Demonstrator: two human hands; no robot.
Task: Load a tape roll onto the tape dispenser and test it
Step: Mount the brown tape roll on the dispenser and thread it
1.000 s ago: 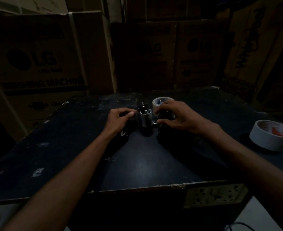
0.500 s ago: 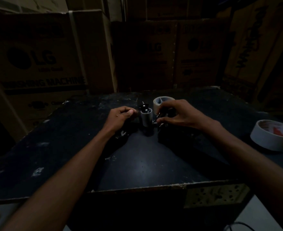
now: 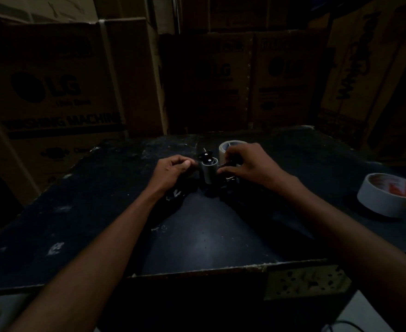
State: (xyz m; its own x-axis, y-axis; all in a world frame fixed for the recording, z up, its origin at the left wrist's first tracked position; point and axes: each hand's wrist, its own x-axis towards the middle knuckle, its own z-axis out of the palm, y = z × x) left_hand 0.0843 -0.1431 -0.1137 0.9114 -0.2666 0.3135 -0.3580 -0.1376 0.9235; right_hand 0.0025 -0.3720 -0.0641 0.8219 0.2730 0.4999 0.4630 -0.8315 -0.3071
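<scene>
A tape dispenser (image 3: pixel 208 172) with a grey roller and black parts stands at the middle of the dark table (image 3: pixel 204 238). My left hand (image 3: pixel 171 172) is curled against its left side, fingers closed on a dark part I can hardly make out. My right hand (image 3: pixel 246 165) pinches at the dispenser's right side, by the roller. A small pale tape roll (image 3: pixel 223 148) sits just behind my right hand, partly hidden by it. A larger white tape roll (image 3: pixel 388 196) with a red-printed core lies flat at the table's right edge.
Tall cardboard appliance boxes (image 3: pixel 53 92) stand close behind and to both sides of the table. The table's front edge (image 3: pixel 197 271) is chipped. The room is very dim.
My right hand has lifted slightly, its fingers shifting up toward the roller's top. The left hand stays at the dispenser's left side.
</scene>
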